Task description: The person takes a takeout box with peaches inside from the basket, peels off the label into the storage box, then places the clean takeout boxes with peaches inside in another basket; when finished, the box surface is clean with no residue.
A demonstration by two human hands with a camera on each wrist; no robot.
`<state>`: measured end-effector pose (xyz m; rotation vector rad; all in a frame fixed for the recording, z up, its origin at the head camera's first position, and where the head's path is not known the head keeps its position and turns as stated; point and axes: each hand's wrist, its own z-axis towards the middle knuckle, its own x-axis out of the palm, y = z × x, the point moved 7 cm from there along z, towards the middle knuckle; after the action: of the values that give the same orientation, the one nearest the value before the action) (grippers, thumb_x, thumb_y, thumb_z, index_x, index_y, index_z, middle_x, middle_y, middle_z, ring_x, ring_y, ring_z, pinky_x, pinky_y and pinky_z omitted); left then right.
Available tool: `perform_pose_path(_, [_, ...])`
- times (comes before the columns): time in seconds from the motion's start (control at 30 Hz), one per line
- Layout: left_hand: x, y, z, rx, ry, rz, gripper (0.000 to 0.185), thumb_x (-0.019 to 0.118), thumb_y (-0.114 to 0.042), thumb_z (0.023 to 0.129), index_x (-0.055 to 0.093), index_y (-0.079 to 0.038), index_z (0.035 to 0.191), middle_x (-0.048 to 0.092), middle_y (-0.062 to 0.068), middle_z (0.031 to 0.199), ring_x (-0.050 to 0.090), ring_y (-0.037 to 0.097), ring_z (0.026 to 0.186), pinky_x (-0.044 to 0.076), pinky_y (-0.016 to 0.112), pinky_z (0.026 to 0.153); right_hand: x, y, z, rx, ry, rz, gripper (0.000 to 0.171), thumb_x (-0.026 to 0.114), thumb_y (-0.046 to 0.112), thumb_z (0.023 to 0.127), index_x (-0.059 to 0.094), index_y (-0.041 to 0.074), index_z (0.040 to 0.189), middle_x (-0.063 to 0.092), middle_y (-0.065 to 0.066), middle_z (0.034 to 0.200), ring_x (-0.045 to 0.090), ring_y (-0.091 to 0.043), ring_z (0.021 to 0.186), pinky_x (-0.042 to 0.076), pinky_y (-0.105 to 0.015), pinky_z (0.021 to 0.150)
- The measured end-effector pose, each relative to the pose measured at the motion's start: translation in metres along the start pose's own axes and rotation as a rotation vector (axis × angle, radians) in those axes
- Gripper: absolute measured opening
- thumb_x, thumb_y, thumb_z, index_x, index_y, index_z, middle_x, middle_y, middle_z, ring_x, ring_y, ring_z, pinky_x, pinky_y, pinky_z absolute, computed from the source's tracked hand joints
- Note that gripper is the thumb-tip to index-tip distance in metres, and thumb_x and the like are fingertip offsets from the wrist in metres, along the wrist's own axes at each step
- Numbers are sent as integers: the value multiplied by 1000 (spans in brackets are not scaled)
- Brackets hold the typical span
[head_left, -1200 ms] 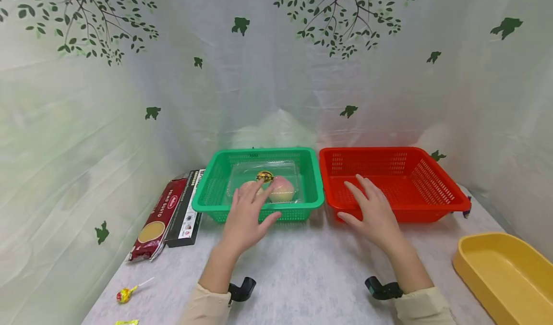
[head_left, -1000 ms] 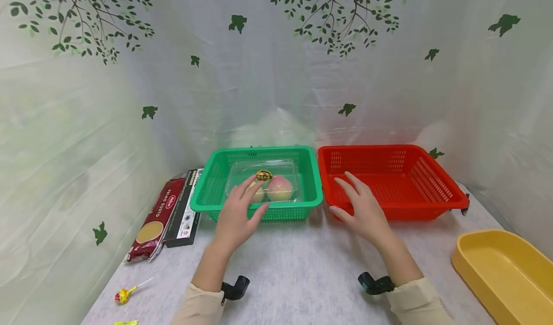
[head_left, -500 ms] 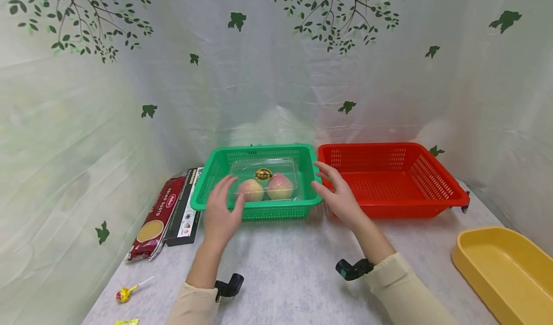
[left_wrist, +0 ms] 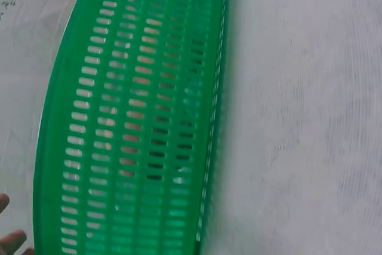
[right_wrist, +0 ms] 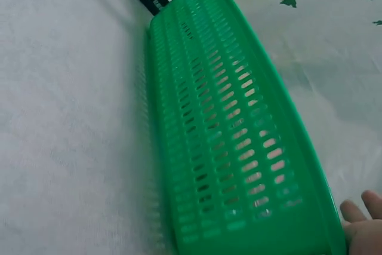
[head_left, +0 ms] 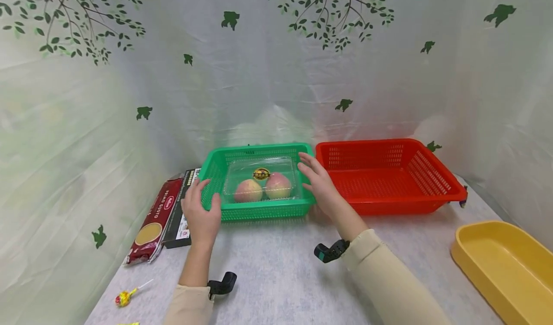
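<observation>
A green plastic basket [head_left: 259, 213] stands on the table. Inside it lies a clear plastic clamshell box [head_left: 237, 169] with a round label and two peaches [head_left: 248, 191], pink and yellow. My left hand [head_left: 201, 215] is at the basket's left end, fingers spread and slightly bent near the rim. At the other end, my right hand [head_left: 318, 178] has its fingers over the right rim, thumb apart. Neither hand grips anything. Both wrist views are filled by the basket's slotted front wall, with only fingertips [right_wrist: 367, 207] at the edges.
A red basket [head_left: 389, 205] stands right of the green one. Left of it lie a dark red packet [head_left: 157, 219] and a long black box [head_left: 178, 229]. A lollipop [head_left: 125, 297] lies at the front left, a yellow tray [head_left: 479, 267] at the right.
My left hand has moved left, from over the peaches to the green basket's left end. My right hand has gone left from the red basket to the green basket's right rim.
</observation>
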<state>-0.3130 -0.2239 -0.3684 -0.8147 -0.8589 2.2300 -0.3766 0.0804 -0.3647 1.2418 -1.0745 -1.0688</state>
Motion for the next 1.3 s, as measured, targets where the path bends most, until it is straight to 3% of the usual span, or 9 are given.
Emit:
perform_pose_path(0.07, [-3,6,2,-31,-11,12,40,63,-12,92,60,-7,132,41,18,155,32,37,147,8,65,122,4,-2,7,34,-6,-5,56,54,43,100,36,34,152,28,0,164,25,-27,150,27,-61,120])
perform_pose_path(0.3, [-4,33,2,-222,42,-41,43,60,-17,97,54,-11,139,22,10,165,19,35,154,22,63,120,18,-5,21,86,0,-88,58,53,46,100,35,32,153,25,0,165,19,-29,152,17,-65,121])
perform_pose_path(0.47, [0,48,-1,-287,81,-119,43,58,-18,99,54,-14,141,15,3,168,12,30,156,17,61,123,20,-8,27,127,12,-110,58,54,46,100,34,36,153,20,2,166,13,-29,155,13,-66,122])
perform_pose_path(0.63, [3,62,-4,-358,114,-212,45,57,-22,101,50,-20,145,11,-1,169,6,27,157,11,63,123,24,-9,31,158,54,-193,60,55,46,99,35,34,154,3,5,170,-1,-28,157,10,-68,121])
perform_pose_path(0.87, [3,67,-4,-354,100,-241,47,57,-27,101,48,-19,146,22,2,166,16,25,155,14,58,125,28,-12,37,176,61,-231,58,56,41,100,39,28,154,-4,2,171,-7,-29,157,8,-66,122])
perform_pose_path(0.97, [6,69,-7,-389,104,-252,47,56,-29,102,46,-22,147,28,2,164,20,24,154,17,55,125,28,-14,39,189,41,-239,57,55,39,100,40,26,153,-4,-3,171,-7,-29,157,8,-64,123])
perform_pose_path(1.2, [8,70,-13,-413,96,-269,49,56,-35,101,42,-27,148,32,0,162,21,22,154,19,53,125,29,-20,38,249,25,-232,59,57,35,100,39,21,154,26,-6,165,17,-34,154,15,-61,123])
perform_pose_path(1.3, [8,71,-14,-412,94,-270,50,56,-36,101,42,-27,148,33,0,162,22,22,153,18,53,125,30,-21,36,267,37,-255,59,57,34,100,39,18,153,28,-8,164,19,-34,153,17,-60,124])
